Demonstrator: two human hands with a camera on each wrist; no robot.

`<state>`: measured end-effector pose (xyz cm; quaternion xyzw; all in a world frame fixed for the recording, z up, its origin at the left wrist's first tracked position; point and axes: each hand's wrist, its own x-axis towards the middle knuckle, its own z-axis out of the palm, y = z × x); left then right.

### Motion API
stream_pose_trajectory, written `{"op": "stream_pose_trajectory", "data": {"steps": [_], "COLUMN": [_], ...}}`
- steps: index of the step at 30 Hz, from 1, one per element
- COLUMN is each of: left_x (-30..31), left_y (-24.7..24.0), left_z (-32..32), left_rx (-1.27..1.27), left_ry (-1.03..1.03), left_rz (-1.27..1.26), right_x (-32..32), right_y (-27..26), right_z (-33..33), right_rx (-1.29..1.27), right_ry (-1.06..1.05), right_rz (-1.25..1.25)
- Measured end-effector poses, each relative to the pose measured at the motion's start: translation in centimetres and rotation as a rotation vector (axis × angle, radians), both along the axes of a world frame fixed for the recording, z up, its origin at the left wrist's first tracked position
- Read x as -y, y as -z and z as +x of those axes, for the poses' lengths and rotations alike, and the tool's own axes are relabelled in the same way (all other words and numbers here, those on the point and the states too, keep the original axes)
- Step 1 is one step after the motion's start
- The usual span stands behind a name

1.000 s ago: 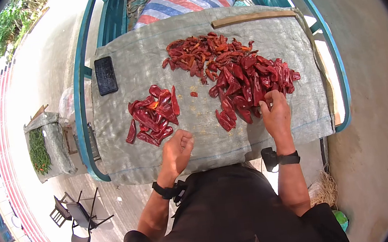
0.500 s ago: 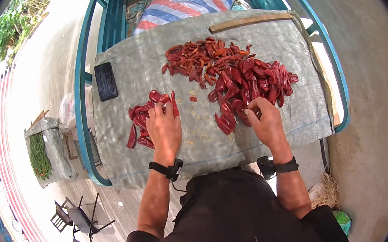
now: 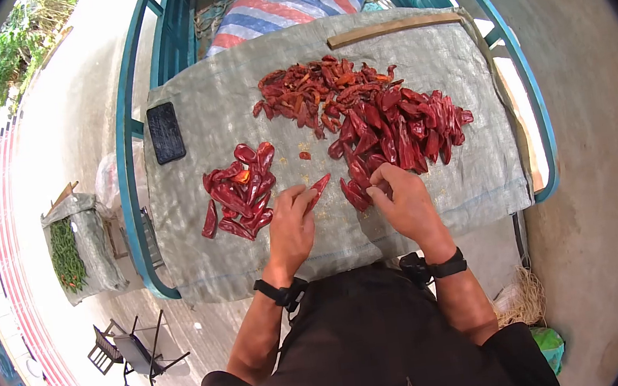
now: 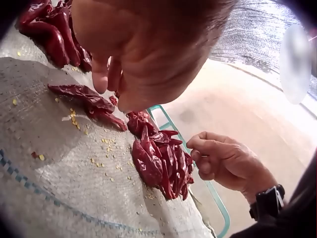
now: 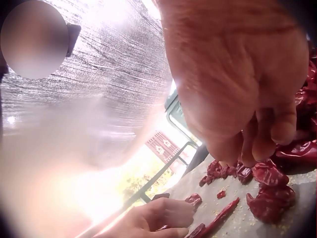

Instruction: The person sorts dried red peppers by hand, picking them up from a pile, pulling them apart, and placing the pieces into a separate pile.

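My left hand pinches one end of a shiny dried red chili pepper, which points away to the right over the grey woven sheet. In the left wrist view this wrinkled pepper shows beside the fingers. Left of that hand lies a smaller pile of red chili peppers. My right hand hovers at the near edge of the larger glossy pile, fingers loosely curled, no pepper visible in it. In the left wrist view the right hand has its thumb close to its index finger.
Duller, shrivelled chilies adjoin the large pile at the back. A phone lies at the left and a wooden strip along the far edge. Blue-green rails flank the grey sheet. Green peppers lie on a separate stand.
The left hand reached over the small pile, then came back rightward with a chili pepper in its fingers. The right hand drifted left and slightly nearer along the big pile's edge.
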<state>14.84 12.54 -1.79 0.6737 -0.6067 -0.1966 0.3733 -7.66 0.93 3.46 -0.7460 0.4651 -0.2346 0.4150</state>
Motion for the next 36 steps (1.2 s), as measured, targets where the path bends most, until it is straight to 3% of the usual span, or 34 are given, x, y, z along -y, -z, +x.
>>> {"op": "stream_pose_trajectory", "data": {"steps": [2, 5, 10, 16, 22, 26, 29, 36], "left_x": [-0.4, -0.6, -0.7, -1.2, -1.8, -2.3, -2.9, -3.1], "left_y": [-0.2, -0.1, 1.0, 2.0, 2.0, 3.2, 3.0, 0.7], "left_z": [0.4, 0.9, 0.6, 0.5, 0.9, 1.3, 1.0, 0.5], "left_rx": [-0.093, 0.117, 0.126, 0.024, -0.052, 0.021, -0.184, -0.342], "left_ry": [-0.128, -0.18, -0.202, -0.28, -0.282, -0.261, -0.383, -0.523], "left_rz": [0.077, 0.106, 0.217, 0.284, 0.318, 0.174, 0.291, 0.173], "right_x": [-0.5, -1.0, -1.5, -1.8, -2.1, -2.3, -2.2, -2.3], "right_y": [0.1, 1.5, 4.8, 7.0, 6.5, 7.2, 7.4, 6.1], "right_z": [0.5, 1.2, 3.3, 7.0, 9.5, 9.9, 10.0, 10.7], "right_rx": [-0.004, -0.019, -0.049, -0.235, -0.433, -0.39, -0.355, -0.278], "right_ry": [-0.085, -0.247, -0.418, -0.348, -0.425, -0.428, -0.423, -0.339], "right_rz": [0.034, 0.065, 0.013, -0.02, -0.1, -0.214, -0.288, -0.35]}}
